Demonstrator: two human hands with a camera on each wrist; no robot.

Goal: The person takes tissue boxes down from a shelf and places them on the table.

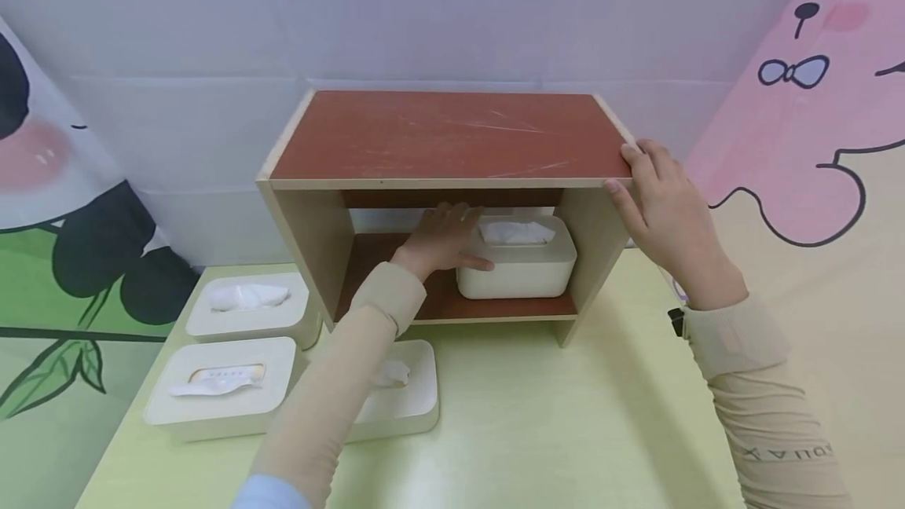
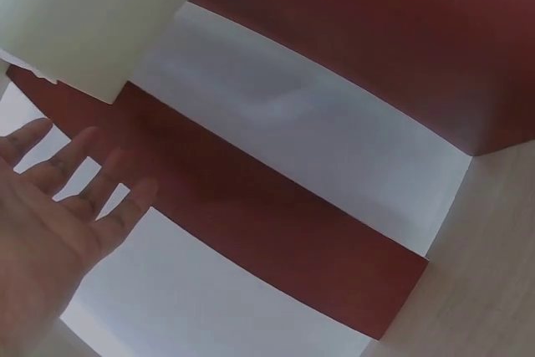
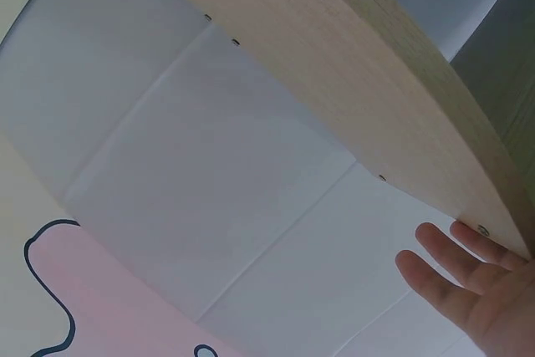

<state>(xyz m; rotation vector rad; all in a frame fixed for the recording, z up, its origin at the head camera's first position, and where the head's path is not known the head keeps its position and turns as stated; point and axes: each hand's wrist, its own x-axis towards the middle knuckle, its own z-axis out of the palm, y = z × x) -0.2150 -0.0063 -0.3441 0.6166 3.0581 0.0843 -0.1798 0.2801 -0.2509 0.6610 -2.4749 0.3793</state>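
Observation:
In the head view, my left hand [image 1: 440, 238] reaches inside a small brown wooden shelf [image 1: 438, 136], at the left end of a white tissue box [image 1: 518, 280]. Its thumb lies across the box's front corner. The left wrist view shows the left hand's fingers [image 2: 121, 211] spread and uncurled below the tissue box [image 2: 84, 22]. At the shelf's upper right corner rests my right hand [image 1: 668, 214], thumb at the front edge and fingertips at the top and side edge. In the right wrist view its fingers [image 3: 443, 286] lie loosely extended against the shelf's side panel [image 3: 359, 64].
Two more white tissue boxes [image 1: 219, 403] stand on the pale green table [image 1: 537, 407] at the left. Another tissue box [image 1: 406, 419] sits before the shelf, partly covered by my left forearm. Behind hangs a pale sheet [image 1: 438, 14], with cartoon prints on both sides.

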